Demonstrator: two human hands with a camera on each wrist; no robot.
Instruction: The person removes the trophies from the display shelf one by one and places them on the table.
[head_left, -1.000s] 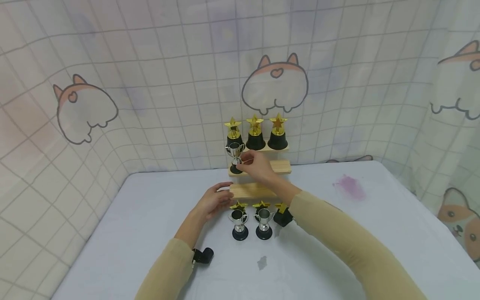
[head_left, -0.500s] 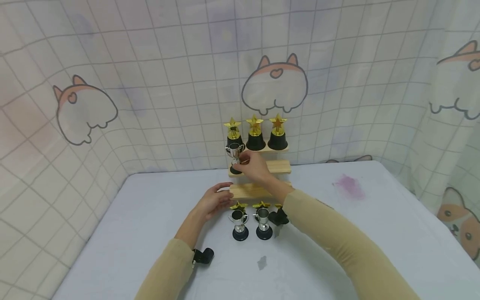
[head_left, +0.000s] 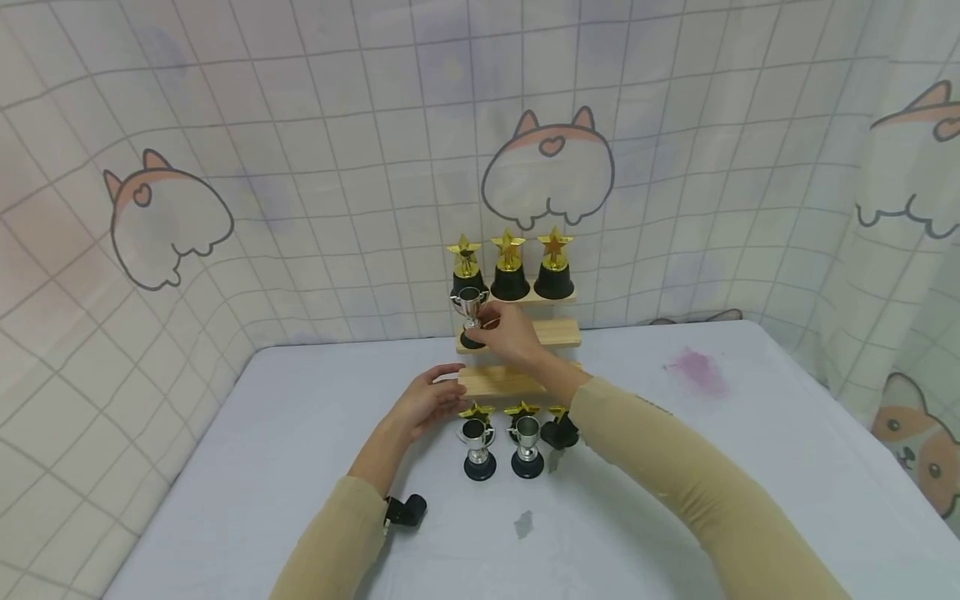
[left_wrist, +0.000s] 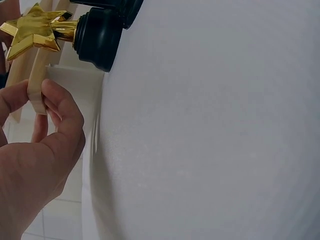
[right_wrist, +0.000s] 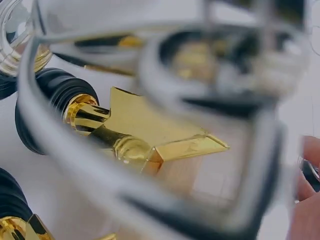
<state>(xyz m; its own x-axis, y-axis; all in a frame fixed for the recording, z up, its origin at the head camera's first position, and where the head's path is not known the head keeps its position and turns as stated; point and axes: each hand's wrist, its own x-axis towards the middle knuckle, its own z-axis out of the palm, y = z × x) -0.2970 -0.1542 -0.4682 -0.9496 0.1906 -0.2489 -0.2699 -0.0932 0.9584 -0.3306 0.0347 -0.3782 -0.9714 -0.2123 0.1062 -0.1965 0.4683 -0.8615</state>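
Note:
In the head view, my right hand (head_left: 516, 335) pinches a small silver trophy cup (head_left: 468, 302) low on its stem. The cup is upright at the left end of the middle wooden step (head_left: 561, 332); fingers partly cover its black base, so I cannot tell whether it touches the wood. My left hand (head_left: 424, 407) pinches the left end of the lower wooden step (head_left: 498, 382), as the wooden board (left_wrist: 38, 82) between thumb and fingers shows in the left wrist view. Blurred silver metal (right_wrist: 200, 95) fills much of the right wrist view.
Gold star trophies (head_left: 509, 265) line the top step. More star trophies (head_left: 477, 412) stand on the white table (head_left: 315, 417) before the rack, behind two silver cups (head_left: 478, 450). A patterned cloth (head_left: 360, 208) hangs behind.
My right hand and forearm have shifted slightly, with the fingers still at the silver cup, which stays in about the same place. My left hand has not visibly moved.

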